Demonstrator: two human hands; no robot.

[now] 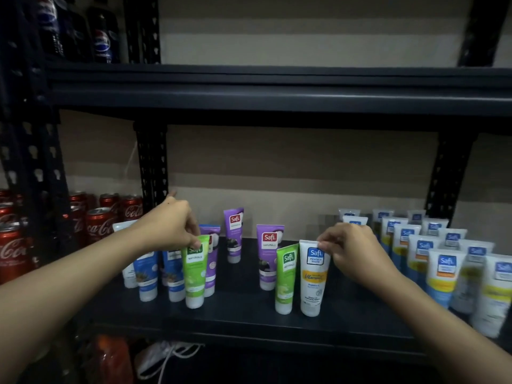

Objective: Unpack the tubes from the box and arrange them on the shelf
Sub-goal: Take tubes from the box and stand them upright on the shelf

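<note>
Tubes stand cap-down on the dark shelf (249,314). My left hand (169,225) pinches the top of a green tube (195,275) standing at the front of the left group, beside blue tubes (148,275) and purple tubes (234,234). My right hand (352,250) pinches the top edge of a white tube with a yellow band (313,278), which stands upright next to another green tube (285,278) and in front of a purple one (267,256). The box is out of view.
Several white and yellow tubes (443,275) stand in rows at the shelf's right end. Red cola cans (99,223) fill the neighbouring shelf on the left, behind a black upright post (152,162). Dark bottles (102,37) stand on the upper shelf. A shelf beam (277,90) runs overhead.
</note>
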